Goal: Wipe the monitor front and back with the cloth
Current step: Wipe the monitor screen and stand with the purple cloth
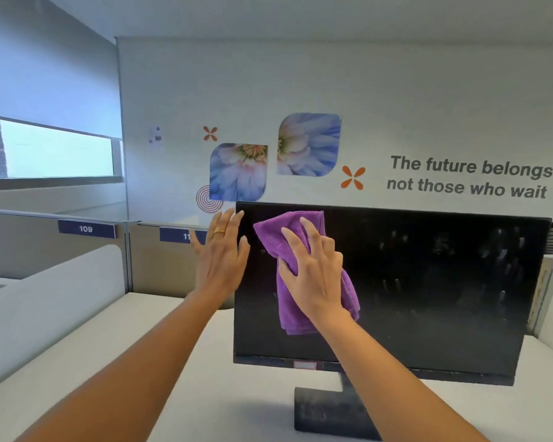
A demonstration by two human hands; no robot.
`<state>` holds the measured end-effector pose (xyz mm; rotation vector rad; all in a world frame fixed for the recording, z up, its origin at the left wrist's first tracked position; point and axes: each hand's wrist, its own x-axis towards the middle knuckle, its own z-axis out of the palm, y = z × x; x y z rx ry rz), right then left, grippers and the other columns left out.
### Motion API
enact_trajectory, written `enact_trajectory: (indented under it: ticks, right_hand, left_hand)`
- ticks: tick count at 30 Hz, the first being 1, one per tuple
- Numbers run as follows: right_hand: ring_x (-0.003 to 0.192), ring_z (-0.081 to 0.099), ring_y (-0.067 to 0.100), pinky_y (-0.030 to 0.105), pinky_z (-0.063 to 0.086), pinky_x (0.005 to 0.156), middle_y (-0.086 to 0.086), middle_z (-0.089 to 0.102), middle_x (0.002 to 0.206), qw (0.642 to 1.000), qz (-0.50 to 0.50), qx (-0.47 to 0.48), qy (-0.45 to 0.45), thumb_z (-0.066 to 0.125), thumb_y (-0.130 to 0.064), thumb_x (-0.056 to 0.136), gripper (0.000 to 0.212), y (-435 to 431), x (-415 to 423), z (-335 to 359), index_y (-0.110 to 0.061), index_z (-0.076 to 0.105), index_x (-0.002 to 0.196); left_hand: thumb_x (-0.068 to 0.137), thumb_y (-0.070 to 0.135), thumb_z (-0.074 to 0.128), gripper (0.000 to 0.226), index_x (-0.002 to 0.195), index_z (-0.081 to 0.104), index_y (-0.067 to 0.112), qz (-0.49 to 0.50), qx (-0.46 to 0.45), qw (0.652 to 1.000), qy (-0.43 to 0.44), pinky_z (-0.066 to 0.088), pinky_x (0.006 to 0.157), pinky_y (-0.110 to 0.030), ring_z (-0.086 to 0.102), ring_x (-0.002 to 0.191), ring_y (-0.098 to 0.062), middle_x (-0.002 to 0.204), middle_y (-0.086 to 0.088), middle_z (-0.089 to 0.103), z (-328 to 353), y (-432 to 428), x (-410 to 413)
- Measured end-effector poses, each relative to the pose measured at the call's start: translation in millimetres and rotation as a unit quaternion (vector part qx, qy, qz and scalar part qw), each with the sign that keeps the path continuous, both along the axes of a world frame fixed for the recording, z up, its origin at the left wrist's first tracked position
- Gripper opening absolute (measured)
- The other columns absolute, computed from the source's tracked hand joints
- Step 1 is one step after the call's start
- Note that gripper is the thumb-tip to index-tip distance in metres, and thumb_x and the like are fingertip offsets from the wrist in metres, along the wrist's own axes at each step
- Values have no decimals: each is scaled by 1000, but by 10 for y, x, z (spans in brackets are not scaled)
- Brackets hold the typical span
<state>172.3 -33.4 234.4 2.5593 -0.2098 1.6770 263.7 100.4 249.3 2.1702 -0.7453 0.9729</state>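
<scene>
Against the monitor (428, 282), right hand (313, 269) clutches the cloth (278, 237), left hand (221, 260) spread flat.

Ahead of me a white wall (396, 90) carries blue flower decals (307, 145) and grey slogan lettering (470, 177). On my left, a grey roller blind (45, 84) hangs above a bright window (51, 151), with beige cubicle partitions (160, 266) below.

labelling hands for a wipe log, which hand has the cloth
The right hand grips the purple cloth against the monitor. The left hand, the one with a ring, holds nothing and lies flat at the monitor's left edge.
</scene>
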Motion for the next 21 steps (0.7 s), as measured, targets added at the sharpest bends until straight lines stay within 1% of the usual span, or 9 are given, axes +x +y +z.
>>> enact_trajectory:
  ticks: [4, 6, 8, 10, 13, 15, 16, 18, 21]
  right_hand:
    - [100, 56, 28, 41, 53, 66, 8, 50, 136, 999, 2, -45, -10, 79, -34, 67, 61, 175, 313, 110, -22, 56, 122]
    - [103, 48, 25, 40, 52, 68, 7, 48, 137, 998, -2, -64, -15, 77, -35, 69, 60, 227, 449, 135, -22, 55, 122]
    - [105, 42, 24, 41, 51, 71, 5, 48, 138, 997, -20, -72, -16, 73, -38, 72, 57, 237, 550, 152, -22, 55, 124]
    - [110, 40, 26, 46, 49, 78, 3, 47, 139, 995, -60, -80, -14, 69, -42, 74, 57, 227, 602, 148, -24, 54, 125]
    - [130, 30, 31, 60, 34, 97, 2, 34, 149, 987, -118, -108, 5, 52, -52, 83, 59, 195, 630, 96, -26, 44, 136]
    - [137, 24, 32, 64, 20, 104, 2, 23, 153, 984, -135, -118, 14, 40, -57, 86, 64, 182, 649, 62, -24, 37, 141]
    - [138, 22, 32, 64, 16, 105, 3, 21, 153, 983, -137, -120, 17, 38, -58, 86, 66, 183, 658, 52, -22, 37, 141]
    - [139, 20, 32, 63, 12, 105, 5, 26, 152, 983, -135, -121, 20, 37, -58, 86, 66, 185, 675, 40, -18, 44, 137]
    - [140, 16, 30, 63, 12, 107, 6, 32, 150, 985, -121, -123, 25, 36, -57, 87, 60, 185, 721, 56, -17, 52, 128]
  left_hand:
    - [84, 43, 9, 65, 145, 23, 26, -27, -21, 999, 33, -8, 111, -53, 6, 144, -12, 155, 5, 17, 156, 42, 273]
    - [84, 44, 7, 66, 146, 23, 27, -50, -21, 998, 39, -9, 111, -53, 5, 144, -11, 155, 7, 17, 227, 46, 385]
    - [83, 45, 4, 67, 146, 23, 27, -72, -12, 997, 31, -11, 111, -51, 5, 144, -9, 155, 8, 17, 275, 38, 467]
    - [82, 49, 1, 71, 144, 27, 28, -97, -12, 995, 17, -12, 111, -50, 7, 143, -7, 154, 9, 20, 279, 38, 520]
    - [76, 55, -3, 79, 143, 30, 28, -130, -24, 991, 3, -11, 111, -49, 8, 142, -5, 152, 10, 23, 223, 48, 579]
    - [76, 55, -3, 79, 144, 27, 29, -140, -24, 990, -10, -12, 111, -49, 5, 140, 0, 153, 11, 22, 206, 47, 616]
    - [77, 55, -2, 77, 144, 26, 29, -145, -23, 989, -17, -13, 111, -48, 3, 138, 4, 153, 11, 21, 205, 40, 634]
    - [79, 55, 0, 74, 144, 26, 30, -157, -22, 987, -27, -14, 111, -47, 1, 135, 7, 152, 12, 21, 225, 17, 645]
    - [79, 54, 1, 74, 141, 34, 29, -166, -33, 985, -26, -13, 111, -48, 3, 134, 7, 151, 12, 26, 252, 7, 640]
